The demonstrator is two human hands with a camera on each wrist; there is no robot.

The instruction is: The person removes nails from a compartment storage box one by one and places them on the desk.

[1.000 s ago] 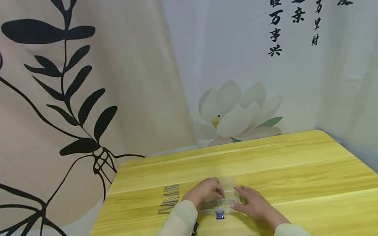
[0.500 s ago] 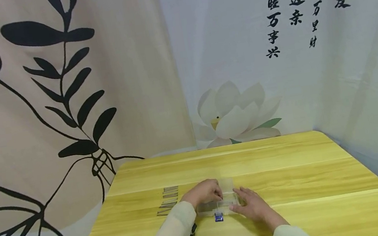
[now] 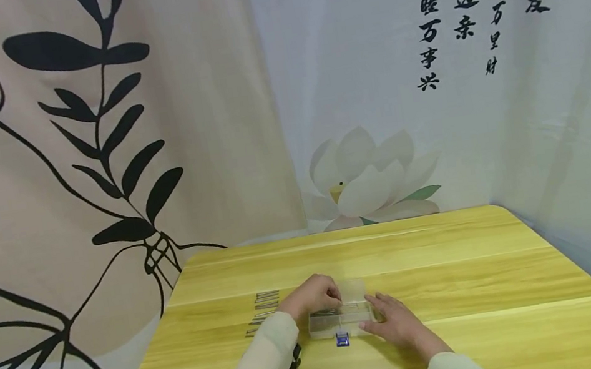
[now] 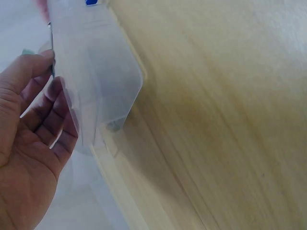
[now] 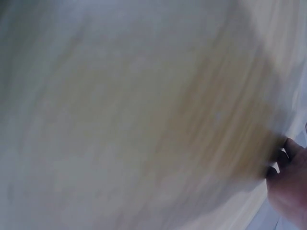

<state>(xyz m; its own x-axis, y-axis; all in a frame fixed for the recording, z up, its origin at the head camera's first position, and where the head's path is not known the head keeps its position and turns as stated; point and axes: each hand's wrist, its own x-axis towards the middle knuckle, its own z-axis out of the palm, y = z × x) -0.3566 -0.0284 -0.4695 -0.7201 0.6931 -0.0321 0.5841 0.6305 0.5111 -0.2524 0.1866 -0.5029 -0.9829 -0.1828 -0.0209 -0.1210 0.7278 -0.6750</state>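
A clear plastic box (image 3: 323, 334) with a blue latch (image 3: 342, 339) on its front stands on the table, its see-through lid (image 3: 352, 290) raised at the back. Dark thin nails show in the left compartment. My left hand (image 3: 313, 295) is over the back left of the box. In the left wrist view, thumb and fingers pinch a thin metal nail (image 4: 52, 38) beside the box wall. My right hand (image 3: 396, 320) holds the box at its right end, thumb at the front and fingertips at the right rear. The right wrist view shows only part of that hand.
Left of the box, several nails (image 3: 267, 305) lie on the wooden table (image 3: 456, 275) in short rows, partly close to the left forearm. A dark band sits at the left wrist. Behind the table hangs a printed curtain (image 3: 219, 126).
My left hand has shifted a little left and up from inside the box, uncovering the nails in the left compartment. The right hand stays at the box's right end.
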